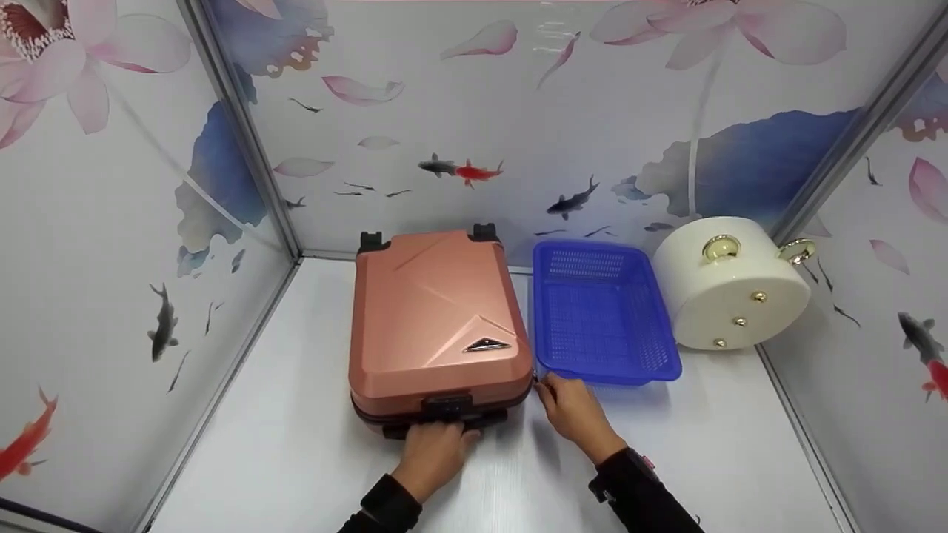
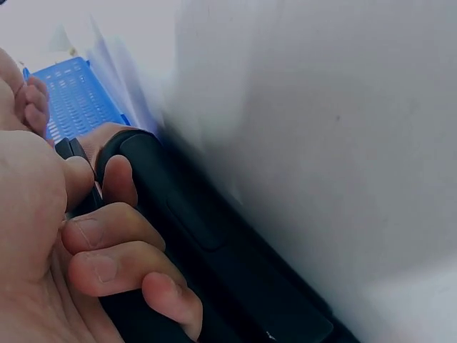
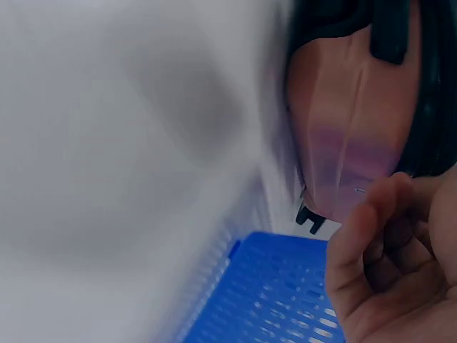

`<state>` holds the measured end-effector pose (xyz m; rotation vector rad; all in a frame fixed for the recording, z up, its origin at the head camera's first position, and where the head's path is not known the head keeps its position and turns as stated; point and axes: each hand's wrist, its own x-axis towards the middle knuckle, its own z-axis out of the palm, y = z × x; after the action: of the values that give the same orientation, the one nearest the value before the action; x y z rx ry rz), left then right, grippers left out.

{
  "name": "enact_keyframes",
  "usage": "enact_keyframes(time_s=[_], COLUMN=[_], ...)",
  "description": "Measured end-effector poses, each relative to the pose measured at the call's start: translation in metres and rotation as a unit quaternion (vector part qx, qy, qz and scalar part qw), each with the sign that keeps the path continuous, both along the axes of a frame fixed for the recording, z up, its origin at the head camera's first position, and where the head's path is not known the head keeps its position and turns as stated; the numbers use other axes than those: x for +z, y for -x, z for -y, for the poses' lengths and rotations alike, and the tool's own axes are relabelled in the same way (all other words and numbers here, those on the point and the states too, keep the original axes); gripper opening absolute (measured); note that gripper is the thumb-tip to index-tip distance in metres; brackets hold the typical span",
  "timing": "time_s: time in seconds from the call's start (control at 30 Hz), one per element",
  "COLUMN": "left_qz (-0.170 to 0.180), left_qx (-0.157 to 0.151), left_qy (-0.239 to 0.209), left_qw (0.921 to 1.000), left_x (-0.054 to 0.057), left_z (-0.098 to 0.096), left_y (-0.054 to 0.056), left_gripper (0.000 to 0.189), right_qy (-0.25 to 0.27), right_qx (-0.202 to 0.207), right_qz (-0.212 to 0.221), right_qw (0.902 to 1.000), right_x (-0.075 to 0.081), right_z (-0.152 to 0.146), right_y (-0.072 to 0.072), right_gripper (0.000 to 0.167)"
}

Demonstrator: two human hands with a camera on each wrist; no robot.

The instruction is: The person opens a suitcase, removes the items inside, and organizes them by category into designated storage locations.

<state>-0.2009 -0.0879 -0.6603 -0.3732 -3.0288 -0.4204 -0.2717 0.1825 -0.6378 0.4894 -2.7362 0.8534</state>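
A rose-pink hard-shell suitcase lies flat on the white table, wheels toward the back wall. My left hand is at its front edge, and in the left wrist view its fingers curl round the black handle. By the suitcase's front right corner, my right hand pinches a small metal zipper pull between thumb and forefinger. In the right wrist view that hand's curled fingers hide the pull. The suitcase lid is down.
A blue perforated plastic basket stands just right of the suitcase. Beyond it a white drum-shaped container with gold rings and knobs lies tilted against the right corner. Printed wall panels enclose the table on three sides.
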Motion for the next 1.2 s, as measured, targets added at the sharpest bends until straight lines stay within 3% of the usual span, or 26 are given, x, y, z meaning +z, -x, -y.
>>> enact_keyframes(time_s=[0.17, 0.3, 0.57, 0.8, 1.03, 1.2], left_qz=[-0.016, -0.030, -0.067, -0.063, -0.042, -0.084], left_qx=[0.006, 0.004, -0.002, -0.007, 0.005, -0.003], left_qy=[0.018, 0.020, 0.031, 0.031, 0.041, 0.045], left_qw=[0.9997, 0.9993, 0.9973, 0.9975, 0.9983, 0.9954], left_x=[-0.003, -0.005, -0.005, -0.006, -0.007, -0.011], left_z=[0.001, 0.002, 0.005, 0.004, 0.001, -0.003], left_y=[-0.001, -0.003, -0.002, -0.002, -0.002, -0.002], left_gripper=[0.058, 0.057, 0.055, 0.050, 0.056, 0.055], right_qy=[-0.051, -0.059, -0.066, -0.078, -0.092, -0.079], right_qx=[0.011, 0.021, 0.087, 0.103, 0.124, 0.122], right_qz=[-0.063, -0.075, -0.118, -0.147, -0.160, -0.169], right_qw=[0.9966, 0.9952, 0.9870, 0.9807, 0.9750, 0.9749], right_x=[-0.005, -0.011, -0.017, -0.018, -0.020, -0.024], right_z=[0.006, 0.010, 0.037, 0.060, 0.065, 0.065], right_y=[-0.016, -0.032, -0.055, -0.061, -0.059, -0.059], right_gripper=[0.029, 0.028, 0.014, 0.019, 0.022, 0.022])
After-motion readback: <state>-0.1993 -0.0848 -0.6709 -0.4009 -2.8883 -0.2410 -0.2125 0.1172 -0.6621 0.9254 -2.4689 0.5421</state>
